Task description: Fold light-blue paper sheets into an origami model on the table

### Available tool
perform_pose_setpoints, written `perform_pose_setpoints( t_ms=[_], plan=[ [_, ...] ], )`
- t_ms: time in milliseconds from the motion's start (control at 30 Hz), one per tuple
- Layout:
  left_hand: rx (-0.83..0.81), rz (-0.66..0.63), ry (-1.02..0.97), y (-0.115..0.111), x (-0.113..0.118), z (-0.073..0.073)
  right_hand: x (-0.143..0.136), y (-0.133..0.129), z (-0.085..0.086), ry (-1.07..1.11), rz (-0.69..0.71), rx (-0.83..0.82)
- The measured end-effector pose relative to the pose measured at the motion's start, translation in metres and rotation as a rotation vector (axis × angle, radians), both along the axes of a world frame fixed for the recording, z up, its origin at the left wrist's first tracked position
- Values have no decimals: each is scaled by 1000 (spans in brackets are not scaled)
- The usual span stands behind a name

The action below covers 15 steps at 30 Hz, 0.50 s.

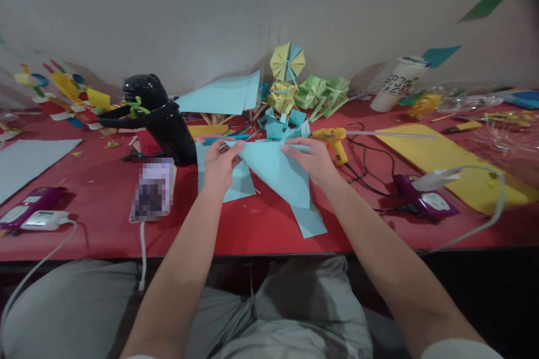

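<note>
A sheet of light blue paper [280, 171] hangs between my hands, partly folded, its lower corner pointing toward me. My left hand [221, 162] pinches its upper left corner between thumb and fingers. At the upper right edge, my right hand [309, 157] grips the same sheet. Other light blue paper pieces lie on the red table beneath, one under my left hand and one strip [309, 220] below the sheet. Just beyond my hands sit folded blue paper shapes [280, 125]. A yellow glue gun [334, 140] lies right of my right hand.
A black bottle [168, 123] leans at the left, near a phone [152, 189] with a cable. Folded yellow [287, 61] and green paper pieces [324, 92] stand by the wall. Yellow sheets [446, 157], a purple power strip [427, 199] and a white cup [398, 84] are at the right.
</note>
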<state>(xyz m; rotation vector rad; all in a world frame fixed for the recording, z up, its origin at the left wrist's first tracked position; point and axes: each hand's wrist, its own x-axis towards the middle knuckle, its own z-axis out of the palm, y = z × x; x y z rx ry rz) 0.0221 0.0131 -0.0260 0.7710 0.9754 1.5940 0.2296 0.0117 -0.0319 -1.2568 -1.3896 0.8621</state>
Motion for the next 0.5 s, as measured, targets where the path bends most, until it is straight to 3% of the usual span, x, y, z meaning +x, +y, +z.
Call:
perform_pose_setpoints(
  t_ms=[200,500],
  plan=[
    [10,7,23,0,0,-1,2,1,-1,-85,5,94],
    [30,18,16,3,-3,-3,3,0,0,-146,27,97]
  ],
)
